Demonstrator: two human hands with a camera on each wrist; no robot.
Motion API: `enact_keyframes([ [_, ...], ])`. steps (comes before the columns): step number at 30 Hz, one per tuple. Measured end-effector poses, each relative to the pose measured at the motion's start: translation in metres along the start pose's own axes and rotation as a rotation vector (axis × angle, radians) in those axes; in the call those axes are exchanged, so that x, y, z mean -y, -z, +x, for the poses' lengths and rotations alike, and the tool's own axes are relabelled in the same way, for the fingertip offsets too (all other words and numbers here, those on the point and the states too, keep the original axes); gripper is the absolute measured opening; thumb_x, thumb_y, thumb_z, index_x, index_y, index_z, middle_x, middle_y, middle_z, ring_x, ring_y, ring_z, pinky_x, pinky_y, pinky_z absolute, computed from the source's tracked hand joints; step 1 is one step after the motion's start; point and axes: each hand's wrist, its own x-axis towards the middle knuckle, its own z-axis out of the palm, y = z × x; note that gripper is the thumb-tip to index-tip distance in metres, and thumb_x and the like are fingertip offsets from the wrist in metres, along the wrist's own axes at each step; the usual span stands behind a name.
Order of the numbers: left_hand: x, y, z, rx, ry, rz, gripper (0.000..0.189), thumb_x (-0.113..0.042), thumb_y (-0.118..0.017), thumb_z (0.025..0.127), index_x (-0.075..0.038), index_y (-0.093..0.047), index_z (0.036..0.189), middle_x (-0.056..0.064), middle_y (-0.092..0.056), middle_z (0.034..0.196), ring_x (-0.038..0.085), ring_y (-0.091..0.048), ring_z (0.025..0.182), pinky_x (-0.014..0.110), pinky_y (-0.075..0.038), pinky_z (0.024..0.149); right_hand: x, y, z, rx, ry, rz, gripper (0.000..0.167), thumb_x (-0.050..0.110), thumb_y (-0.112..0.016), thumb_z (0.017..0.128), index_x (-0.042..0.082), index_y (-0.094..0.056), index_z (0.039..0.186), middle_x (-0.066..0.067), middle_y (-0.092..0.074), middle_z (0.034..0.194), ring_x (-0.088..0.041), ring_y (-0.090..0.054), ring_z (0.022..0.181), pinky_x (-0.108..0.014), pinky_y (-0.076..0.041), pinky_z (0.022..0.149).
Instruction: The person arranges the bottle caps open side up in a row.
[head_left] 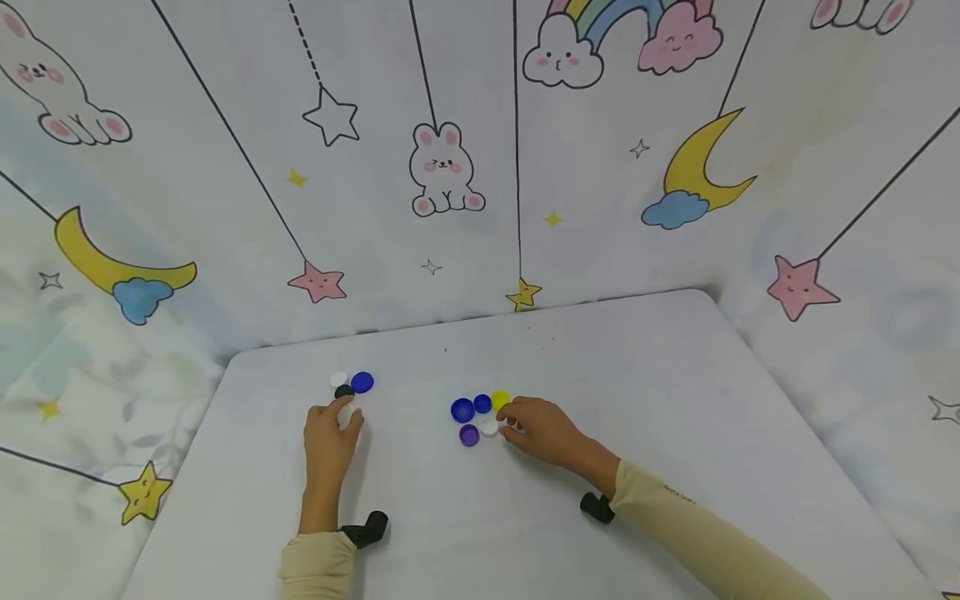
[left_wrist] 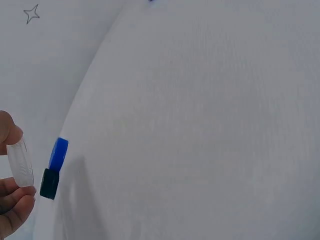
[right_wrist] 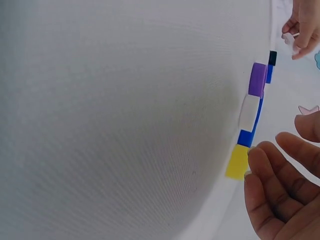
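Observation:
My left hand point(head_left: 327, 437) pinches a whitish bottle cap point(left_wrist: 20, 162) on edge between thumb and fingers. Right beyond it on the table lie a black cap point(head_left: 344, 391), a blue cap point(head_left: 362, 382) and a white cap point(head_left: 338, 379). My right hand point(head_left: 551, 432) is beside a second group of caps, fingers loosely bent and nothing between them. That group holds a large blue cap point(head_left: 462, 410), a smaller blue cap point(head_left: 483, 403), a yellow cap point(head_left: 500, 400), a purple cap point(head_left: 468, 435) and a white cap point(head_left: 489, 426). In the right wrist view, the fingertips overlap the yellow cap's edge.
All the caps lie on a white-covered table point(head_left: 465, 517). Behind its far edge rises a cloth wall point(head_left: 375, 225) printed with bunnies, stars and moons. Black camera mounts point(head_left: 367, 530) stick out from both wrists, low over the table.

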Motion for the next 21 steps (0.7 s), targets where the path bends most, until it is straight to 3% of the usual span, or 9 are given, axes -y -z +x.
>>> enact_keyframes([
  [5,-0.019,-0.004,-0.001,0.026,-0.039,-0.024,0.034,-0.014,-0.068,0.090,-0.002,-0.065,0.122,0.023,-0.055,0.101,0.029,-0.052,0.086,0.037,-0.044,0.068,0.001,0.002,-0.001,-0.007,-0.008,0.011,0.018,0.021,-0.070,0.090,0.011,-0.071,0.105,0.004,-0.068,0.088,-0.010,-0.061,0.079,-0.027,-0.052,0.071],
  [13,-0.052,-0.015,-0.005,0.077,-0.162,-0.054,0.035,-0.012,-0.072,0.088,-0.003,-0.065,0.121,0.019,-0.055,0.105,0.032,-0.057,0.091,0.042,-0.049,0.074,0.000,0.002,-0.002,-0.022,0.016,0.004,0.017,0.021,-0.070,0.091,0.012,-0.071,0.105,0.005,-0.067,0.088,-0.008,-0.059,0.077,-0.024,-0.051,0.068],
  [21,-0.074,-0.025,-0.015,0.075,-0.227,-0.051,0.036,-0.013,-0.073,0.087,-0.006,-0.065,0.122,0.016,-0.056,0.106,0.029,-0.058,0.091,0.042,-0.051,0.077,0.000,0.003,-0.001,-0.034,0.026,0.019,0.017,0.021,-0.069,0.091,0.012,-0.071,0.105,0.005,-0.067,0.088,-0.008,-0.059,0.077,-0.024,-0.050,0.068],
])
